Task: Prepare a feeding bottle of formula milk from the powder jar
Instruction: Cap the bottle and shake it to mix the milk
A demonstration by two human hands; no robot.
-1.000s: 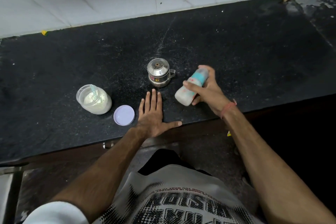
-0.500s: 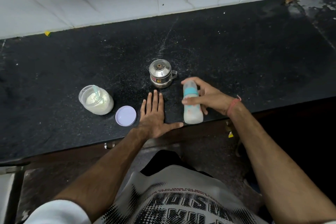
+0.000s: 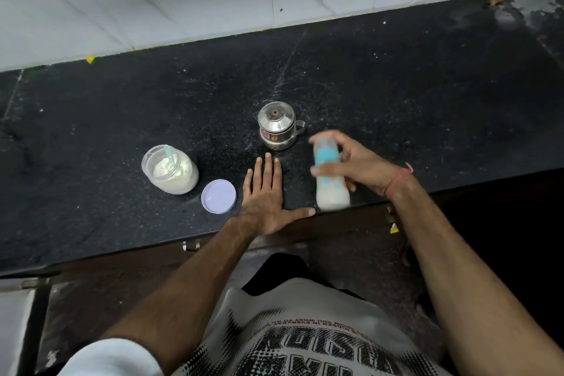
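1. Far left of centre, the powder jar (image 3: 171,169) stands open on the dark surface (image 3: 396,85), white powder heaped inside and a pale scoop (image 3: 170,156) poking out of it. Left open, I'd guess, because the scooping is done.

2. Just beside it, lower right, the jar's lid (image 3: 218,196) lies flat and apart from the jar, parked within easy reach for closing up.

3. Next along, the left hand (image 3: 266,197) presses flat on the surface, fingers straight and together, thumb spread out to the right. It holds nothing, and looks like a brace to steady the body.

4. Above that hand, a small steel pot (image 3: 278,126) sits with its lid on, handle pointing right. What's inside can't be seen; likely the water.

5. Now the action: the feeding bottle (image 3: 329,174) is in the right hand (image 3: 363,163), fingers wrapped around its upper half near the teal band. It's blurred, base toward the viewer at the surface's near edge, cloudy white liquid pooled at that lower end. That blur and grip read as shaking to mix.

6. Judging by the milky contents, the job is close to finished; the risk is a loose cap spraying formula.
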